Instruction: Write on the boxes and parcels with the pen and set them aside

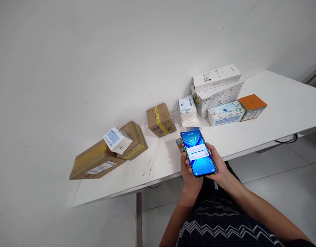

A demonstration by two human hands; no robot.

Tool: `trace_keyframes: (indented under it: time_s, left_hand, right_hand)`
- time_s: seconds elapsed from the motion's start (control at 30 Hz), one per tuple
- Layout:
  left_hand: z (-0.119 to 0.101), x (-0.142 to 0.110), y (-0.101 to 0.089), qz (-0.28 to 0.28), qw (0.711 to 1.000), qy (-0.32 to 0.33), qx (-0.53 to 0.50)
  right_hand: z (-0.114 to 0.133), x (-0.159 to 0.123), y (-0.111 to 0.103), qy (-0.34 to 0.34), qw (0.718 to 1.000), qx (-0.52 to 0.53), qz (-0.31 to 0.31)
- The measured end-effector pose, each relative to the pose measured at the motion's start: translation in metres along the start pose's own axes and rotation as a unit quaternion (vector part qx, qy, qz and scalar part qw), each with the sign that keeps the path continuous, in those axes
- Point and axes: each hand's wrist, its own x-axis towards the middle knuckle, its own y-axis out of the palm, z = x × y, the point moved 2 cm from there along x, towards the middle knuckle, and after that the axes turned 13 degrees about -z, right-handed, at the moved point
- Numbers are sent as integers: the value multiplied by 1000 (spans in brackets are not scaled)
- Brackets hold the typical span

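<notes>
A smartphone (200,163) with a lit blue lock screen reading 6:07 is held up in front of my body, over the near edge of the table. My left hand (190,176) is closed around its lower left side, fingers curled at the edge. On the other side, my right hand (218,164) grips the phone from its right and from beneath, with part of the fingers hidden behind it. Just behind the phone, a small printed item (180,145) with orange and grey colours is mostly covered.
A white table (283,103) runs along the wall. On its left stand brown cartons (96,168) with yellow tape and a tissue pack (117,140). Another carton (160,120) is mid-table. To the right are white boxes (217,77), a floral tissue pack (226,115) and an orange-topped box (253,104).
</notes>
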Motion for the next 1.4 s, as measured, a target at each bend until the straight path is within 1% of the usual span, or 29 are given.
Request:
trace_keyframes:
  time_s: [0.07, 0.13, 0.17, 0.2, 0.23, 0.27, 0.3, 0.33, 0.37, 0.4, 0.43, 0.47, 0.5, 0.53, 0.57, 0.6, 0.63, 0.67, 0.73, 0.83, 0.9, 0.93, 0.97, 1.0, 1.07, 1.17, 1.23, 1.3, 1.4]
  left_hand:
    - [-19, 4, -4, 2, 992, 96, 77]
    - [-38, 6, -7, 22, 971, 183, 153]
    - [-45, 7, -9, 30, 960, 212, 182]
    - [-51, 8, -10, 36, 950, 234, 206]
    - [-55, 8, -11, 38, 941, 248, 225]
    - [-58, 9, -11, 37, 935, 258, 240]
    - [-60, 9, -11, 36, 930, 266, 253]
    - [-61, 9, -11, 34, 925, 271, 263]
    - [-62, 10, -10, 30, 921, 275, 274]
    - [-63, 12, -9, 25, 917, 278, 284]
    - [-64, 13, -8, 20, 914, 278, 296]
    - [-65, 16, -6, 15, 910, 276, 307]
    - [-66, 19, -5, 10, 908, 273, 318]
    - [-68, 22, -3, 4, 906, 269, 328]
    - [-69, 26, -2, -3, 904, 265, 336]
    - [-70, 29, -1, -11, 902, 261, 343]
    - [-71, 32, 0, -20, 901, 257, 349]
    - [-71, 35, 0, -28, 900, 253, 354]
    - [-71, 40, -2, -44, 900, 244, 359]
    - [-66, 43, -9, -68, 904, 229, 354]
    - [-58, 44, -16, -68, 915, 202, 341]
    - [-53, 45, -20, -62, 925, 182, 329]
    - [-48, 46, -24, -52, 935, 160, 312]
    - [-43, 48, -28, -44, 946, 140, 290]
    - [-36, 52, -36, -34, 963, 118, 238]
    - [-33, 59, -51, -7, 985, 91, 145]
    - [-35, 62, -63, 50, 995, 53, 72]
    - [-39, 64, -75, 122, 992, 26, 0]
    - [-47, 65, -88, 196, 978, 24, -66]
  right_hand:
    - [6, -2, -2, -31, 999, -24, -27]
    - [18, -6, -8, -102, 990, -59, -72]
    - [26, -8, -14, -151, 979, -87, -104]
    - [36, -11, -21, -209, 959, -127, -144]
    - [46, -14, -29, -271, 925, -186, -192]
    - [56, -18, -38, -333, 871, -265, -244]
    - [65, -21, -47, -390, 795, -359, -295]
    - [73, -24, -56, -433, 698, -460, -337]
    - [79, -26, -64, -458, 590, -556, -366]
    - [83, -26, -72, -463, 484, -638, -380]
    - [85, -25, -80, -453, 389, -705, -382]
    - [86, -23, -87, -438, 308, -757, -374]
    - [86, -21, -93, -422, 243, -795, -362]
    - [85, -18, -99, -411, 192, -820, -348]
    - [83, -15, -102, -408, 152, -835, -336]
    - [82, -13, -105, -410, 124, -842, -327]
    - [81, -11, -108, -416, 106, -844, -322]
    - [80, -9, -110, -422, 98, -843, -319]
    - [79, -6, -113, -434, 103, -838, -314]
    - [81, -5, -116, -443, 123, -828, -321]
    - [81, -7, -113, -454, 146, -815, -330]
    - [81, -8, -110, -462, 170, -807, -326]
    - [79, -8, -106, -472, 205, -798, -315]
    - [77, -8, -101, -480, 249, -787, -297]
    - [71, -6, -87, -479, 354, -763, -251]
    - [58, 2, -67, -442, 507, -713, -197]
    - [50, 7, -57, -416, 590, -669, -175]
    - [44, 8, -50, -389, 666, -620, -146]
    - [37, 2, -44, -304, 773, -555, -53]
